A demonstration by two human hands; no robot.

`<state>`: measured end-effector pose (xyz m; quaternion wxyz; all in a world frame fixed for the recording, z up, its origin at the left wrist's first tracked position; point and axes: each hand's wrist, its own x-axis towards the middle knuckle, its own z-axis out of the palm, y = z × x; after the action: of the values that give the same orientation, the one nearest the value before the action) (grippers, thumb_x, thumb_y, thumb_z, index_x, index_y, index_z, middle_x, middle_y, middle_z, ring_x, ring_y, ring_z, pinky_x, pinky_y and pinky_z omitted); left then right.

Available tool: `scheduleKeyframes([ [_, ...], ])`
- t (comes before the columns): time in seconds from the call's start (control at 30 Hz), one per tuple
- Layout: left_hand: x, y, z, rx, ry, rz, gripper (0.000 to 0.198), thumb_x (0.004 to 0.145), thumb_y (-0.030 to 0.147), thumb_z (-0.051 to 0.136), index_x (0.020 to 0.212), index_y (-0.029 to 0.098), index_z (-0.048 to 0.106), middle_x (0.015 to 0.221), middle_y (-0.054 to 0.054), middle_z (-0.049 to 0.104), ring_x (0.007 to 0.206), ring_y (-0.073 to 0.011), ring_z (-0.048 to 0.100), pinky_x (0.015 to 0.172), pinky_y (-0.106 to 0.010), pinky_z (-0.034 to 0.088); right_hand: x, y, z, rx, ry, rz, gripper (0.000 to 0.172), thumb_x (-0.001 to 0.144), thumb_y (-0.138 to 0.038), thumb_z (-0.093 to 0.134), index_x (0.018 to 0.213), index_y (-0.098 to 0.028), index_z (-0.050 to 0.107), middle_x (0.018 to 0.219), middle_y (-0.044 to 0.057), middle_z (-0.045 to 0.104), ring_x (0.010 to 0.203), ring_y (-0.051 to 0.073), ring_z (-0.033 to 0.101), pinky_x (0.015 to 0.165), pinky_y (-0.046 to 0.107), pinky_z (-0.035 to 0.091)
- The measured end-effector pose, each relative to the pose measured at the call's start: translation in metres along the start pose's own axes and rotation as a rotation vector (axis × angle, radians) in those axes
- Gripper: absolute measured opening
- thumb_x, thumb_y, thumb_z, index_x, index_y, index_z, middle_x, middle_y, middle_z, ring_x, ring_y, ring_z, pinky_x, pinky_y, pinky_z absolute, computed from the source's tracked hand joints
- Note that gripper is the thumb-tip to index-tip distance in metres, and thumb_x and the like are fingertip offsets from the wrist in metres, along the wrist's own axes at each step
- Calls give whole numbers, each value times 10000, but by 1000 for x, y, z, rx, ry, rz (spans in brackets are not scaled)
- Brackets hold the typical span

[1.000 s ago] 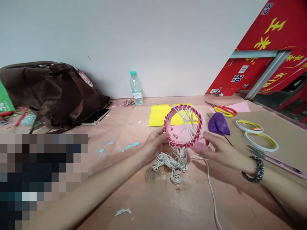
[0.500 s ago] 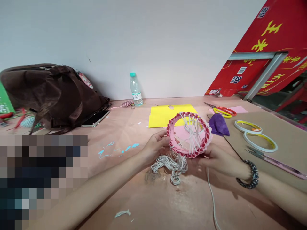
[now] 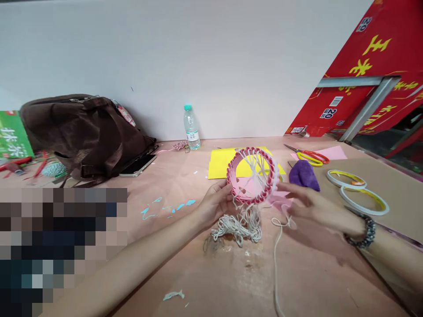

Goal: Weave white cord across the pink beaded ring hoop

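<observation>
Head view. The left hand (image 3: 216, 204) grasps the beaded pink ring (image 3: 229, 176) at its lower left rim, with the fingers closed on the rim. The ring stands roughly upright above the work table (image 3: 231, 281), not resting on it. White cord (image 3: 253, 167) is strung across the ring's opening and hangs from its underside into a tangled cord bundle (image 3: 236, 231) lying on the table below. The right hand (image 3: 313, 207) is just beside the ring, to its right, with the fingers extended and released; it grasps nothing that can be confirmed. A loose cord end (image 3: 279, 222) runs below this hand and down the table. A dark beaded bracelet (image 3: 361, 231) encircles the right wrist.

Behind the ring lies a yellow card (image 3: 223, 165). To the right are a purple felt piece (image 3: 302, 176), orange-and-yellow-handled scissors (image 3: 312, 158), and two tape rolls (image 3: 363, 200) on a cardboard sheet (image 3: 403, 193). Farther left stand a water bottle (image 3: 191, 127) and a brown bag (image 3: 82, 136), with a smartphone (image 3: 139, 165) beside the bag.
</observation>
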<state>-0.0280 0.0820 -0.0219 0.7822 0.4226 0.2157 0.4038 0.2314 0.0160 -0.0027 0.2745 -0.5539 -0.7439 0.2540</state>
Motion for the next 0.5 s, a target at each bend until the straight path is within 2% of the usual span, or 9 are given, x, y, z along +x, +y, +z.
scheduleKeyframes([
  [0.07, -2, 0, 4, 34, -33, -27, 359, 723, 314, 728, 1020, 143, 621, 844, -69, 703, 671, -169, 667, 605, -294, 564, -5, -26, 16, 175, -132, -60, 427, 820, -325, 561, 1239, -245, 561, 1224, 79, 614, 998, 226, 617, 837, 363, 502],
  [0.13, -4, 0, 6, 45, -49, -41, 384, 715, 322, 734, 1038, 148, 621, 835, -65, 703, 657, -164, 667, 591, -285, 562, -8, -42, 24, 287, -238, -46, 287, 855, -385, 534, 1059, -226, 658, 1028, 66, 690, 863, 197, 642, 763, 326, 513],
  [0.2, -3, 0, 6, 40, -47, -38, 391, 712, 327, 736, 1043, 152, 621, 824, -60, 704, 650, -159, 668, 591, -276, 561, -9, -42, 24, 334, -277, -7, 286, 875, -422, 509, 866, -197, 685, 808, 42, 696, 741, 168, 634, 694, 286, 503],
  [0.27, -3, -1, 5, 34, -42, -34, 371, 719, 330, 729, 1032, 162, 623, 813, -53, 703, 657, -161, 671, 600, -280, 564, -6, -30, 19, 326, -222, 17, 308, 878, -433, 505, 799, -183, 667, 736, 31, 668, 700, 154, 615, 664, 270, 489],
  [0.37, -3, -1, 4, 55, -41, -42, 364, 736, 332, 714, 1044, 162, 619, 834, -58, 702, 674, -165, 672, 624, -302, 571, -4, -14, 12, 232, -65, 16, 296, 890, -426, 481, 874, -191, 659, 822, 48, 664, 756, 167, 607, 678, 284, 486],
  [0.43, -3, 0, 3, 75, -38, -49, 392, 734, 339, 714, 1066, 160, 611, 864, -71, 701, 674, -170, 671, 607, -297, 567, -7, -21, 11, 138, -19, -27, 279, 898, -393, 462, 860, -200, 660, 814, 49, 662, 736, 163, 594, 656, 281, 480],
  [0.5, -3, 0, 2, 82, -39, -52, 399, 740, 345, 707, 1079, 161, 605, 869, -78, 699, 668, -172, 668, 583, -284, 560, -16, -43, 11, 83, -90, -123, 271, 895, -353, 468, 770, -206, 658, 721, 32, 651, 657, 143, 576, 605, 257, 469],
])
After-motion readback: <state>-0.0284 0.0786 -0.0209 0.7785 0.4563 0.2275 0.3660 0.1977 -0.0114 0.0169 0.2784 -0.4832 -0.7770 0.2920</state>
